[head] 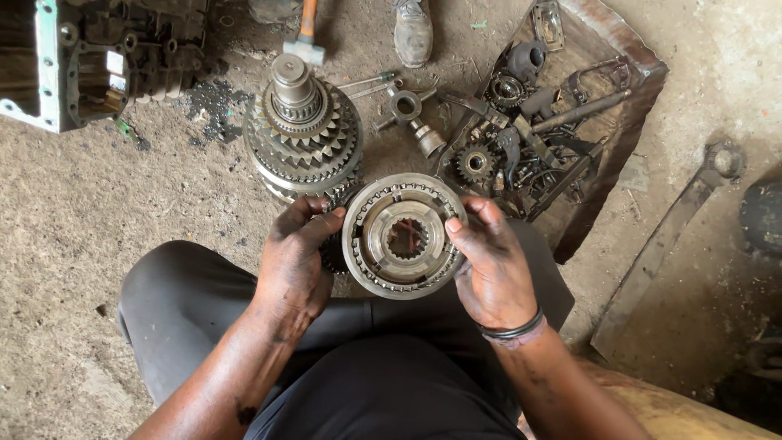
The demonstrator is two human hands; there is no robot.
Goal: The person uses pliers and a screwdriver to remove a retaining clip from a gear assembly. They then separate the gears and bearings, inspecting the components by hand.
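Hub ring (405, 236) held at centre frame, above the person's lap.
Toothed steel, it looks heavy, rigid and greasy, so the outer rim seems the surest hold. Left hand (295, 257) and right hand (489, 265) clamp opposite edges, fingers curled over the rim, thumbs on its face, wrists angled inward. Gear stack (303, 130) stands on the floor (98, 195) behind.

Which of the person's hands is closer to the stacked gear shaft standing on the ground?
Left. The left hand sits just below the gear shaft; the right hand is farther off, across the ring-shaped hub.
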